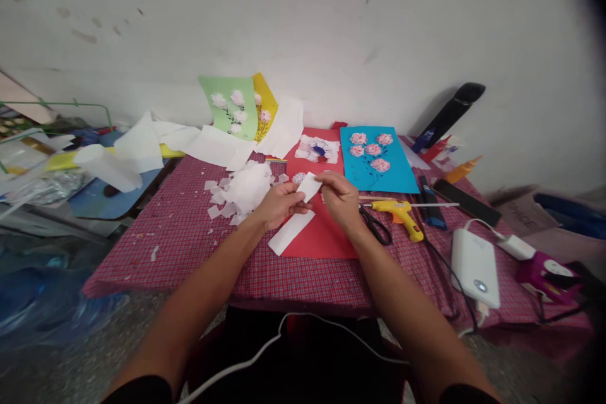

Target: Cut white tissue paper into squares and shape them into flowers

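Observation:
Between my two hands is a small white paper strip [308, 187], held above a red sheet [326, 237]. My left hand [283, 203] pinches its left side, and my right hand [339, 197] has closed fingers on its upper right corner. Below them a longer white strip [291, 233] lies slantwise, partly on the red sheet and partly on the tablecloth. Left of my left hand is a heap of small white paper pieces [250, 186]. Behind the hands, a paint-stained white paper [318, 149] rests on the red sheet.
A yellow glue gun [400, 213] and black scissors [377, 227] lie right of my right hand. Beyond stands a blue sheet with paper flowers [379, 161]. A white power bank [475, 268] with cables sits at the right. Green flower artwork [230, 107] leans on the wall.

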Demonstrator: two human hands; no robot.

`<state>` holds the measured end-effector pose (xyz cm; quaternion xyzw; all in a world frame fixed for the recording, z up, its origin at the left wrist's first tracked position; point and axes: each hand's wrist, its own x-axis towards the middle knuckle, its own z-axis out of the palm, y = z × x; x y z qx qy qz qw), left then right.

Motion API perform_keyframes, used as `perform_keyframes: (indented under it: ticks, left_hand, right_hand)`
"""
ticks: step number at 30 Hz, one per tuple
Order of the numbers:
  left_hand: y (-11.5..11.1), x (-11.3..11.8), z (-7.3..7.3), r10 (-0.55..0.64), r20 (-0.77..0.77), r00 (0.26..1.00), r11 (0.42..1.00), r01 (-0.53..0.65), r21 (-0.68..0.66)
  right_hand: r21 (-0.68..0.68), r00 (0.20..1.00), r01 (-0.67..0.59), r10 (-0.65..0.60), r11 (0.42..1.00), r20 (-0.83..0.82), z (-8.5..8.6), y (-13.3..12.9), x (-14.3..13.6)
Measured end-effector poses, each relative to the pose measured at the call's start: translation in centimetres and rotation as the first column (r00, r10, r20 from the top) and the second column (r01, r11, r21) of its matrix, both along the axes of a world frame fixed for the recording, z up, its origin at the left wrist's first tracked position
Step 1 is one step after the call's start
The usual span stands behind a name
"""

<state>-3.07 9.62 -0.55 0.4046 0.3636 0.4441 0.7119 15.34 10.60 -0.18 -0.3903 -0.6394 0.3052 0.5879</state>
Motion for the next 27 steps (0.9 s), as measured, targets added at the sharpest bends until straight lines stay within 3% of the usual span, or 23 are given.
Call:
perform_keyframes:
  ticks: [2, 4, 6, 13, 27]
  left_hand:
    - [-0.05, 0.02, 0.05, -0.004, -0.029, 1.0, 1.0, 0.005, 0.022]
    - [-0.12, 0.05, 0.02, -0.022, -0.044, 0.999, 0.999, 0.024, 0.036]
    - [-0.18, 0.07, -0.12, -0.049, -0.063, 0.997, 0.997, 0.052, 0.053]
    - [-0.28, -0.06, -0.37, -0.12, -0.132, 0.984, 0.985, 0.135, 0.105]
    - [-0.38, -0.45, 0.33, -0.128, -0.186, 0.974, 0.976, 0.157, 0.153]
  right_hand:
    - [-0.179, 0.986, -0.113, 0.087, 0.977, -0.145, 0.21, 0.04, 0.15]
    - [-0.338, 0.958, -0.244, 0.171, 0.909, -0.231, 0.35, 0.17, 0.3]
    - [-0.414, 0.94, -0.323, 0.238, 0.851, -0.244, 0.4, 0.31, 0.31]
    - [-0.404, 0.985, -0.166, 0.137, 0.9, -0.101, 0.57, 0.36, -0.12]
    - [-0.282, 0.988, -0.112, 0.136, 0.953, 0.068, 0.9, 0.04, 0.29]
